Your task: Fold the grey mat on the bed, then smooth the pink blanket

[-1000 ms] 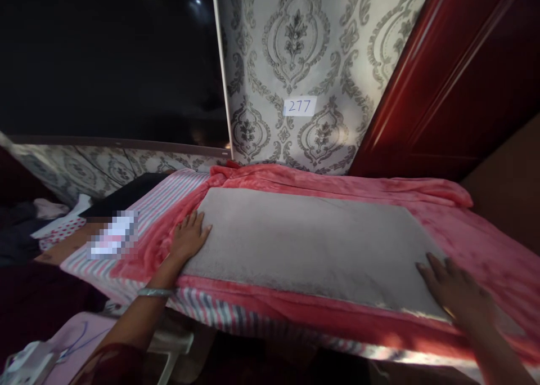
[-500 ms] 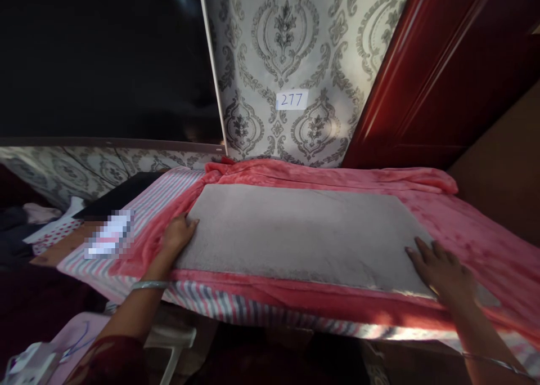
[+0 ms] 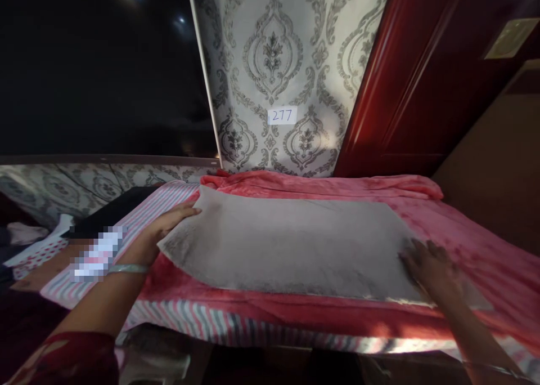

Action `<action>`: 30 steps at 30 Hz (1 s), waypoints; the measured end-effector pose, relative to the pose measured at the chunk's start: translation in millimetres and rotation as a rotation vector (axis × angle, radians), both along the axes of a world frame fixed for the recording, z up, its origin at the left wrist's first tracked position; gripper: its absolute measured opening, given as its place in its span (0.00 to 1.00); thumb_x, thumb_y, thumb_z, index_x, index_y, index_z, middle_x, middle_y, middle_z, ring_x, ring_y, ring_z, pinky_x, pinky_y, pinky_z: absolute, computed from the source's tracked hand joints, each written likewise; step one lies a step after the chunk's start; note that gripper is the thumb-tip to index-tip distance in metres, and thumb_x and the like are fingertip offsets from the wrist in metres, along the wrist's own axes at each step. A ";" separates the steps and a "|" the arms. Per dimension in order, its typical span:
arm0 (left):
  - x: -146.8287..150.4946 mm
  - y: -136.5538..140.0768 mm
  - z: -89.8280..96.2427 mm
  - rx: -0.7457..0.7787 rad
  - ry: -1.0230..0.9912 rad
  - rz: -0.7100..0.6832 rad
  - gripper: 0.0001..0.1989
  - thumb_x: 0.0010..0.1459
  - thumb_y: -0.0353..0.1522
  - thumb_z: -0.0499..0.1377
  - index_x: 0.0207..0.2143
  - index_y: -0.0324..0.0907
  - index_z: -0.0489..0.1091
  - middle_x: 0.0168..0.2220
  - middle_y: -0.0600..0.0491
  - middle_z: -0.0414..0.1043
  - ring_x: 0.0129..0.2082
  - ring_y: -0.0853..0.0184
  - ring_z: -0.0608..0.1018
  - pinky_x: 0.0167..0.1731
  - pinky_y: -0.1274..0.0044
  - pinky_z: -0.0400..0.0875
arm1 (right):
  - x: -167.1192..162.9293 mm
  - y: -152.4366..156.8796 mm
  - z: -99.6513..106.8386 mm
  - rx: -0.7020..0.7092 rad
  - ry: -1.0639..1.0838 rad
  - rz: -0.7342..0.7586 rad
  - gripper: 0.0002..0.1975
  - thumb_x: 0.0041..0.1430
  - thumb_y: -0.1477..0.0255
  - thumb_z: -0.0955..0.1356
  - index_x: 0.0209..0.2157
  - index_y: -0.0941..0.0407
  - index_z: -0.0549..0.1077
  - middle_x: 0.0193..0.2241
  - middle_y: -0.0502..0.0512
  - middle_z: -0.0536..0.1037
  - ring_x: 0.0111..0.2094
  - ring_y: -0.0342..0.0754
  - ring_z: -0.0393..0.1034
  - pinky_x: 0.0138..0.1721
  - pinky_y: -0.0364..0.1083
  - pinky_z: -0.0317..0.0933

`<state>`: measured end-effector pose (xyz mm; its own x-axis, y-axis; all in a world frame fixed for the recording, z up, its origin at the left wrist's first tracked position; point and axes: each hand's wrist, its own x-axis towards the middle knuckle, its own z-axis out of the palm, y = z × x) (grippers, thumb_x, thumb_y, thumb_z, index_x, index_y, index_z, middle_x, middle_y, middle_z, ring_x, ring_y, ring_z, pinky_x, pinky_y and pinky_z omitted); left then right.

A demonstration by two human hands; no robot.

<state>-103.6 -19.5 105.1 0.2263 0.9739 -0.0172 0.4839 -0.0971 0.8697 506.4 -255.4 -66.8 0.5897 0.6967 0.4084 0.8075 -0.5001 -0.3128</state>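
A long grey plush mat lies across a pink blanket, its left end curled up off the blanket. At that raised end, my left hand is closed around the mat's edge, part of its fingers hidden by the mat. Fingers spread, my right hand rests on the mat near its right end, slightly blurred. Beneath the blanket shows a striped sheet.
A large dark screen stands at the upper left. Behind the blanket is patterned wallpaper with a paper label reading 277. A dark red wooden door panel rises at the right. Several cloth items lie at the left.
My left hand has raised the mat's left end, which lay flat before. My right hand stays near the mat's right end. The view has tilted slightly upward.
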 end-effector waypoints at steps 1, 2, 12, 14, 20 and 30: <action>20.2 -1.3 12.1 -0.074 -0.089 -0.078 0.26 0.47 0.40 0.63 0.49 0.40 0.80 0.42 0.45 0.83 0.45 0.50 0.82 0.46 0.64 0.77 | -11.9 7.8 9.7 0.075 0.061 0.022 0.33 0.64 0.55 0.58 0.60 0.61 0.72 0.65 0.78 0.65 0.68 0.73 0.55 0.61 0.73 0.54; 42.8 -3.6 22.2 -0.075 -0.123 -0.106 0.25 0.48 0.38 0.63 0.48 0.40 0.80 0.43 0.46 0.82 0.45 0.51 0.82 0.45 0.66 0.77 | -26.8 17.1 19.6 0.159 0.152 0.070 0.33 0.63 0.55 0.59 0.61 0.60 0.71 0.65 0.76 0.66 0.67 0.70 0.58 0.63 0.69 0.56; 268.5 -64.1 -49.8 -0.311 -0.134 -0.631 0.29 0.51 0.32 0.61 0.57 0.36 0.72 0.24 0.54 0.75 0.19 0.67 0.75 0.21 0.78 0.69 | -169.3 95.2 40.9 0.172 1.587 0.655 0.35 0.60 0.43 0.62 0.58 0.54 0.69 0.49 0.67 0.81 0.46 0.58 0.80 0.47 0.58 0.73; 274.5 -66.4 -72.4 -0.395 -0.102 -0.717 0.31 0.51 0.32 0.61 0.59 0.35 0.70 0.27 0.53 0.76 0.21 0.67 0.77 0.22 0.78 0.70 | -170.8 95.5 35.6 0.124 1.628 0.694 0.34 0.58 0.44 0.64 0.55 0.54 0.71 0.45 0.65 0.82 0.46 0.58 0.79 0.46 0.57 0.73; 210.9 -25.1 -91.5 0.102 -0.167 -0.331 0.18 0.54 0.32 0.59 0.47 0.39 0.79 0.41 0.46 0.81 0.40 0.62 0.81 0.44 0.70 0.77 | -170.3 103.6 30.4 0.218 1.530 0.679 0.28 0.48 0.55 0.74 0.50 0.54 0.74 0.44 0.58 0.84 0.43 0.56 0.79 0.46 0.53 0.72; 144.0 -4.2 -138.9 0.243 -0.164 0.019 0.25 0.59 0.38 0.57 0.57 0.39 0.71 0.51 0.44 0.78 0.51 0.59 0.80 0.54 0.65 0.74 | -157.3 126.6 24.6 0.242 1.098 0.468 0.23 0.48 0.69 0.68 0.48 0.55 0.76 0.38 0.54 0.84 0.39 0.54 0.78 0.43 0.50 0.72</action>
